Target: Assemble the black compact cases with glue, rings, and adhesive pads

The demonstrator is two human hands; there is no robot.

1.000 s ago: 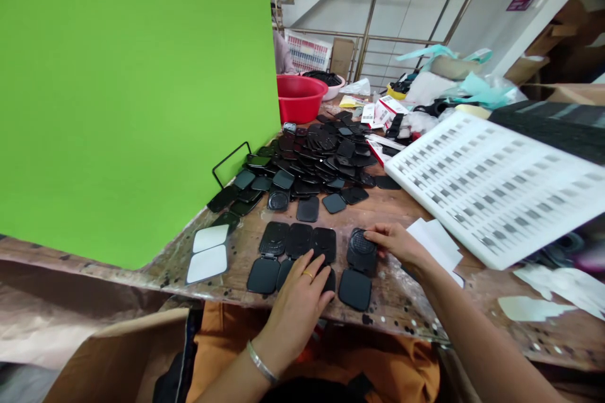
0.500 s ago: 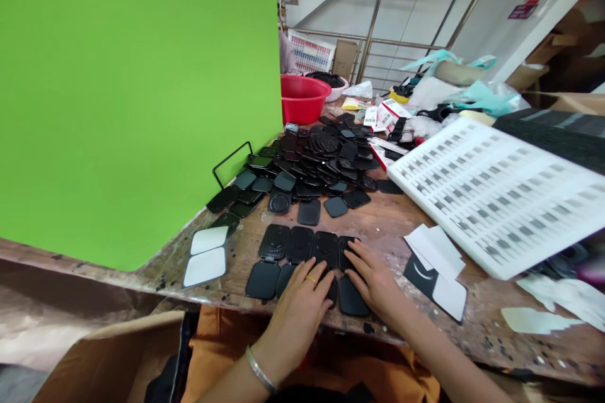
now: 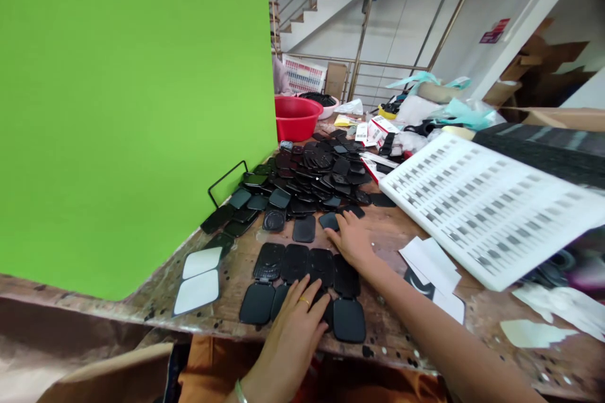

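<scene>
A row of opened black compact cases [image 3: 302, 264] lies flat near the front edge of the wooden table [image 3: 392, 327]. My left hand [image 3: 295, 327], with a ring and a bangle, rests flat on the lower halves of the middle cases. My right hand [image 3: 350, 238] reaches past the row, fingers spread, touching a loose black case [image 3: 329, 220] at the near edge of the big pile of black cases [image 3: 312, 173]. Neither hand grips anything.
A green screen [image 3: 132, 107] blocks the left side. A white tray of small parts [image 3: 486, 208] lies tilted at the right, with white paper sheets [image 3: 432, 261] beside it. Two white mirror pieces [image 3: 198, 277] lie at the left. A red basin [image 3: 297, 116] stands at the back.
My right hand left the rightmost case in the row and moved forward to the loose cases by the pile. The left hand stayed on the row. The view tilted upward.
</scene>
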